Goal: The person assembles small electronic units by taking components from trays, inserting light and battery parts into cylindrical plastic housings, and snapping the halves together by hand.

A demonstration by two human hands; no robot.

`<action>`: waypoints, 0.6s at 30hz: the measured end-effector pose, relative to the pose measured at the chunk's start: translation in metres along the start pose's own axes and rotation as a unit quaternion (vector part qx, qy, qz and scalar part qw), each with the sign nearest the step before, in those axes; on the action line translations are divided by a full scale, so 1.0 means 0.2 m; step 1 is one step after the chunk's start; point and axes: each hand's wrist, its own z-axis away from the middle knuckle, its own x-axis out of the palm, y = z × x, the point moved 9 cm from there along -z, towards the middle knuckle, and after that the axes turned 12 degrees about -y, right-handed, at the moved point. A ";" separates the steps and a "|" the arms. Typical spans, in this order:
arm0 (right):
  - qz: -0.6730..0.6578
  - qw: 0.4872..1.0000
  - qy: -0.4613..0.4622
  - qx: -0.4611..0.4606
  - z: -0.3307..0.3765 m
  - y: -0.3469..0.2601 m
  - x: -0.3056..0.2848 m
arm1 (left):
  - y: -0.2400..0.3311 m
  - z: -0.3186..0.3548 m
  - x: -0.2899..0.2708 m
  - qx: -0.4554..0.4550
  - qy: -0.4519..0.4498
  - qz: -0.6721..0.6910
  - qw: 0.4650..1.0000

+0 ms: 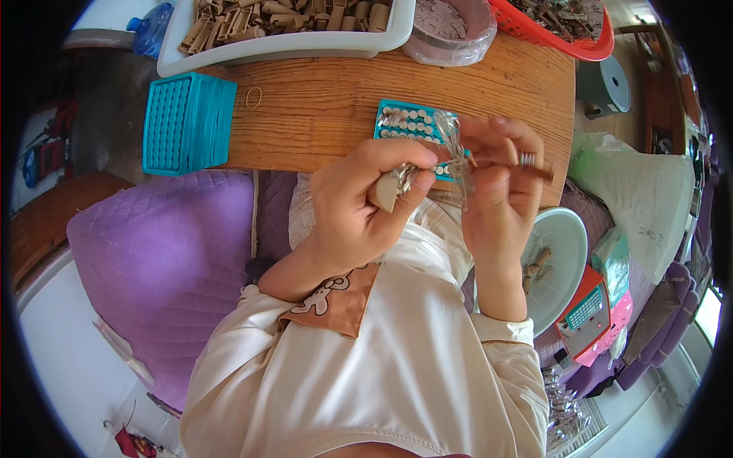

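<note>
My left hand is closed around a short brown cardboard piece, with crinkled shiny film beside it under the fingers. Clear plastic film sticks up between my two hands, gathered near the left fingertips. Against that film, my right hand has its fingers curled and partly smeared by motion; a thin strand seems to run to it, but what it grips is unclear. Just behind both hands lies a teal tray with rows of small whitish round pieces, partly covered by them.
Stacked teal trays stand at the table's left, beside a rubber band. Along the back sit a white bin of cardboard pieces, a plastic-lined tub and a red basket. A pale basin is at my right.
</note>
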 end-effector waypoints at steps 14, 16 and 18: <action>-0.227 0.960 -0.011 0.161 0.05 0.16 0.02 | 0.00 -0.01 -0.08 0.027 0.027 -0.037 0.999; -0.290 0.944 -0.029 0.152 0.05 0.18 0.03 | -0.01 0.00 -0.09 0.002 0.026 -0.035 0.999; -0.352 0.924 -0.047 0.142 0.05 0.18 0.04 | -0.15 0.03 -0.08 -0.107 0.039 0.182 0.977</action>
